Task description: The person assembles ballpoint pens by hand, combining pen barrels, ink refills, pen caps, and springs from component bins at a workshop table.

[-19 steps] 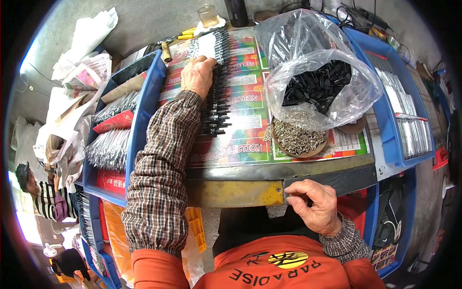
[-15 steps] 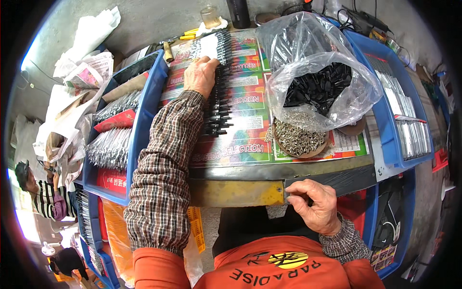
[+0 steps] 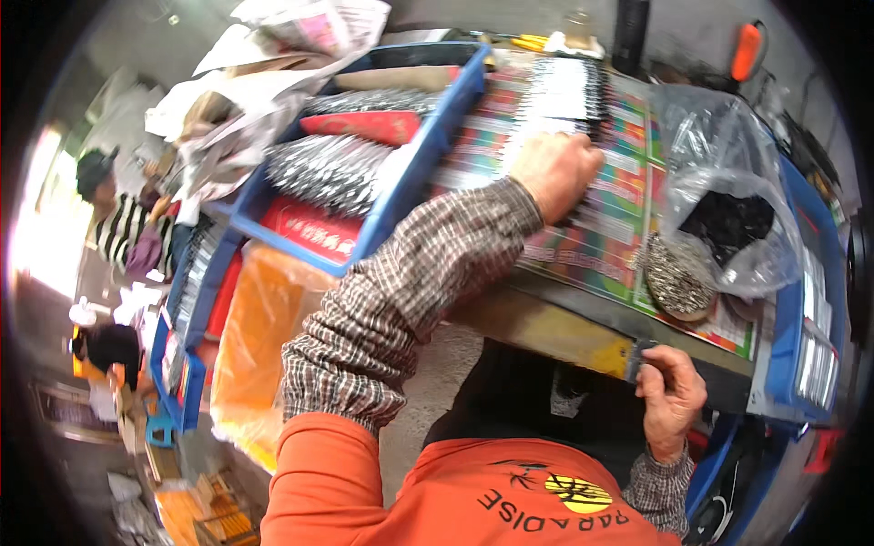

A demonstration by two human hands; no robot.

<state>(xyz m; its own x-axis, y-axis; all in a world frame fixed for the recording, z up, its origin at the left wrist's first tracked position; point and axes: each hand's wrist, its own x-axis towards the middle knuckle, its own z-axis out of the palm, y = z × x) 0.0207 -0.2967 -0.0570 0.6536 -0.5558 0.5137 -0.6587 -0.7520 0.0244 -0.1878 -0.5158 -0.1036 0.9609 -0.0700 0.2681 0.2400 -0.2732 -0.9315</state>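
While the black-tipped row (image 3: 560,88) points lengthwise away, tips (image 3: 600,98) rightward, the left hand (image 3: 557,175) curls half-closed, hold unclear.

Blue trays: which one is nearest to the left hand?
The tray immediately left of the patterned sheet, holding silvery pieces. The lower-left tray and right-side trays sit farther from the left hand.

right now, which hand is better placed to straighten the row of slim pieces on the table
Probably the left hand: it is right at the row of slim pieces, while the right hand is down by the table's front edge, farther away.
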